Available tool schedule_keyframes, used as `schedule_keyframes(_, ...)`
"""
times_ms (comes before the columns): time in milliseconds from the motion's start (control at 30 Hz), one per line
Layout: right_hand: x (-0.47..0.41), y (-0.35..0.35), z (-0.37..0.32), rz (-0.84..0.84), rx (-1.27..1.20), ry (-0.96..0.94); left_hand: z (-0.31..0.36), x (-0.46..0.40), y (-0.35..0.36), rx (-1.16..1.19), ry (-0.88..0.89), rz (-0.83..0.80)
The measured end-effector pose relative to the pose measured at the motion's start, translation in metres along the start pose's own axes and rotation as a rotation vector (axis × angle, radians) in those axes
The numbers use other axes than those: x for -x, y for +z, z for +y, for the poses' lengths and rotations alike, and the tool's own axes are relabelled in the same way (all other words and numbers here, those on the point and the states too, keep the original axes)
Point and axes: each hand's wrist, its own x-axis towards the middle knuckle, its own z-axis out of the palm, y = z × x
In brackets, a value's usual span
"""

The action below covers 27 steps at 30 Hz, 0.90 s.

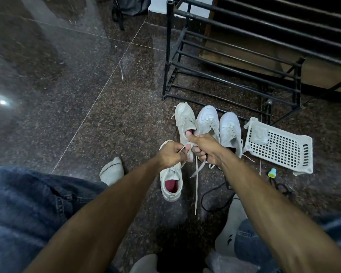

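Note:
My right hand (206, 149) grips the heel end of a beige sneaker with a red lining (185, 121), holding it off the floor with its toe pointing away. My left hand (170, 154) pinches one of that shoe's laces near the heel. Another loose lace (196, 186) hangs down from the held shoe toward the floor. The matching beige sneaker (170, 184) lies on the floor below my left hand, red insole showing.
Two white sneakers (219, 125) stand side by side before a black metal shoe rack (234, 62). A white plastic basket (280, 146) lies tipped at the right, with a small teal-and-yellow object (272, 173) and a black cable (215, 198) nearby. My jeans and socked feet frame the dark granite floor.

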Motion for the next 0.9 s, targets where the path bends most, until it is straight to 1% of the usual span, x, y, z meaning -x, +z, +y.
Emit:
schedule_keyframes(67,0.0,-0.001,0.0,0.006,0.042,0.044,0.001,-0.004,-0.007,-0.092,0.045,0.06)
schedule_keyframes(100,0.001,-0.003,0.001,0.004,0.084,0.073,0.0,-0.006,-0.012,-0.146,0.071,0.121)
schedule_keyframes(167,0.002,-0.004,0.001,-0.036,0.175,0.125,0.002,-0.006,-0.023,-0.275,0.085,0.196)
schedule_keyframes(233,0.006,-0.004,0.001,-0.129,0.221,0.154,0.007,-0.003,-0.028,-0.361,0.028,0.257)
schedule_keyframes(267,0.008,-0.004,0.0,-0.183,0.224,0.156,0.009,-0.002,-0.029,-0.37,-0.014,0.292)
schedule_keyframes(300,0.009,-0.004,-0.001,-0.229,0.22,0.154,0.011,-0.002,-0.03,-0.316,-0.042,0.301)
schedule_keyframes(333,0.01,-0.004,-0.001,-0.263,0.207,0.148,0.013,0.0,-0.028,-0.207,-0.074,0.271)
schedule_keyframes(400,0.009,-0.003,-0.002,-0.3,0.188,0.133,0.016,0.004,-0.025,0.023,-0.139,0.128)
schedule_keyframes(533,0.007,-0.001,-0.001,-0.326,0.18,0.103,0.012,0.014,-0.024,0.146,-0.162,-0.079)
schedule_keyframes(600,0.005,-0.004,0.001,-0.333,0.175,0.097,0.007,0.012,-0.026,0.13,-0.158,-0.147)
schedule_keyframes(667,0.002,-0.009,0.004,-0.337,0.168,0.072,0.002,0.009,-0.035,-0.048,-0.111,-0.161)
schedule_keyframes(700,0.001,-0.012,0.007,-0.321,0.177,0.044,0.001,0.008,-0.04,-0.146,-0.064,-0.167)
schedule_keyframes(733,-0.002,-0.015,0.01,-0.268,0.209,0.013,-0.001,0.007,-0.046,-0.237,-0.036,-0.158)
schedule_keyframes(767,-0.005,-0.021,0.015,-0.172,0.264,-0.009,-0.004,0.006,-0.054,-0.329,-0.045,-0.125)
schedule_keyframes(833,-0.013,-0.037,0.026,0.125,0.426,-0.017,-0.024,-0.002,-0.08,-0.569,-0.123,-0.019)
schedule_keyframes(900,-0.02,-0.058,0.04,0.416,0.624,0.024,-0.045,-0.004,-0.109,-0.847,-0.3,0.039)
